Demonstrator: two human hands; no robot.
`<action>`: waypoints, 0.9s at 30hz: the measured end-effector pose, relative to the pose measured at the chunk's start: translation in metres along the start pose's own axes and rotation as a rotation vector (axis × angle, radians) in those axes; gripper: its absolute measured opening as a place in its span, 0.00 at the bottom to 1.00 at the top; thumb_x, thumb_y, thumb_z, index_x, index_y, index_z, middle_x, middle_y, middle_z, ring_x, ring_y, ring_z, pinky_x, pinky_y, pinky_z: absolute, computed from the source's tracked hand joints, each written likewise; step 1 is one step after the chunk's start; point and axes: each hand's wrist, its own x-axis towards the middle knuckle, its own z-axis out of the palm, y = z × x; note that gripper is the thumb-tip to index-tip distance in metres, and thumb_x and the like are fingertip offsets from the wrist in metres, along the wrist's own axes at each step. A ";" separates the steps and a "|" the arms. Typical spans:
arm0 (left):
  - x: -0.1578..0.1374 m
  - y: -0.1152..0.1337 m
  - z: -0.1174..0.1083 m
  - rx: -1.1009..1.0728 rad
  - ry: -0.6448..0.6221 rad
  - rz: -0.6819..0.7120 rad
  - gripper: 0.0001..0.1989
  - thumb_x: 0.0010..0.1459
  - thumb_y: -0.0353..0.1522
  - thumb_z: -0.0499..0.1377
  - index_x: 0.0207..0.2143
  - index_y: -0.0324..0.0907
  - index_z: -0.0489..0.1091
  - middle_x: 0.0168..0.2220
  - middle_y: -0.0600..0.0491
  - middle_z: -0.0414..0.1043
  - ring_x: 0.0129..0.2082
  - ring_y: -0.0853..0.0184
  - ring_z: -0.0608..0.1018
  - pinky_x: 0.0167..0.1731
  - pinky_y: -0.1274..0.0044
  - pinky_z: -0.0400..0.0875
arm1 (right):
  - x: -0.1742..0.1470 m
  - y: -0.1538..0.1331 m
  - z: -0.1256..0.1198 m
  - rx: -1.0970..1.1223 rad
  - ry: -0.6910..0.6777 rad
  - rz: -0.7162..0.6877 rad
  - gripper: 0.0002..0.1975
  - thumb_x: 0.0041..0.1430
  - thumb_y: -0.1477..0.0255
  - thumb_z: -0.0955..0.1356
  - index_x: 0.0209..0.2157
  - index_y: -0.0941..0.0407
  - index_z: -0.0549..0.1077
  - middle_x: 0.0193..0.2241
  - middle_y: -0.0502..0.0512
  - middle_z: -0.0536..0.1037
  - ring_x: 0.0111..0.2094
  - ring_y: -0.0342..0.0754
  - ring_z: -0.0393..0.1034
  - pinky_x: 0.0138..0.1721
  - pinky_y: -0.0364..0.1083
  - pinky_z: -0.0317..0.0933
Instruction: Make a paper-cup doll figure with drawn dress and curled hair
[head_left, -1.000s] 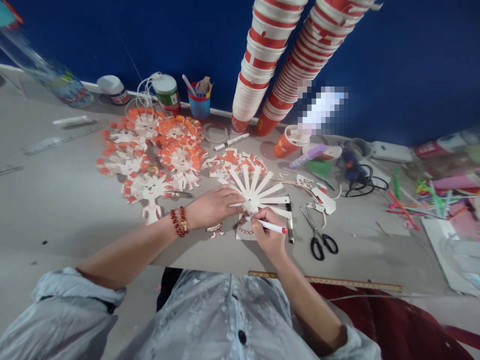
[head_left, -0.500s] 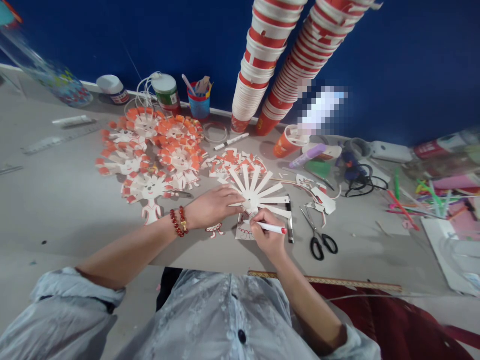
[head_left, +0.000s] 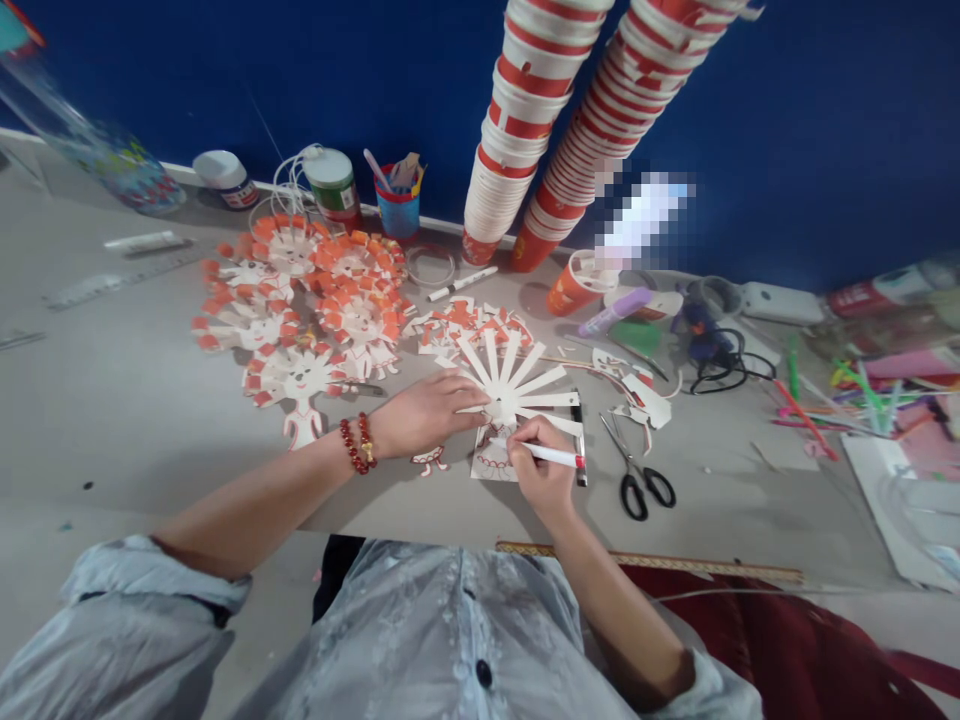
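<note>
My right hand (head_left: 544, 472) is closed around a white marker with a red end (head_left: 553, 456). Its tip is at a piece of white paper (head_left: 491, 466) that bears a red-outlined figure. Above that drawing fans out a white paper cutout (head_left: 517, 378) of narrow strips. My left hand (head_left: 431, 412) lies flat, fingers stretched onto the cutout's left side. Partly under this hand, a small cut figure with a skirt and legs (head_left: 430, 460) shows on the table. Scissors with black handles (head_left: 641, 485) lie to the right of my right hand.
Orange-and-white paper figures (head_left: 300, 300) lie to the left. Behind the cutout is a heap of paper scraps (head_left: 476, 325). Tall stacks of paper cups (head_left: 514, 130) lean at the back. A capped marker (head_left: 463, 284) lies before them, and a purple marker (head_left: 615, 312) sits farther right.
My right hand and the marker have shifted slightly right across the drawing, uncovering more of the red outline. The left hand has stayed in place.
</note>
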 end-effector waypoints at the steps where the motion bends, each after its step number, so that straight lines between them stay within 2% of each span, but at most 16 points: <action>1: 0.000 0.000 0.000 0.004 -0.001 0.001 0.16 0.63 0.24 0.54 0.50 0.44 0.71 0.54 0.48 0.71 0.57 0.60 0.68 0.61 0.61 0.58 | 0.000 0.001 0.000 -0.006 0.016 0.003 0.06 0.53 0.77 0.64 0.24 0.54 0.65 0.19 0.45 0.66 0.18 0.41 0.57 0.20 0.42 0.51; 15: -0.001 -0.001 0.002 0.031 -0.007 0.009 0.15 0.64 0.24 0.53 0.50 0.43 0.70 0.55 0.48 0.70 0.56 0.58 0.68 0.61 0.60 0.58 | 0.001 0.003 0.001 -0.089 -0.018 -0.031 0.06 0.54 0.77 0.65 0.25 0.54 0.65 0.19 0.45 0.66 0.19 0.42 0.57 0.23 0.42 0.53; 27: 0.000 0.000 0.001 0.031 0.012 0.010 0.15 0.63 0.24 0.54 0.50 0.43 0.70 0.54 0.48 0.70 0.56 0.59 0.68 0.61 0.60 0.59 | 0.000 0.004 0.001 -0.084 0.008 -0.039 0.06 0.54 0.78 0.65 0.26 0.54 0.66 0.20 0.45 0.66 0.20 0.41 0.57 0.23 0.42 0.53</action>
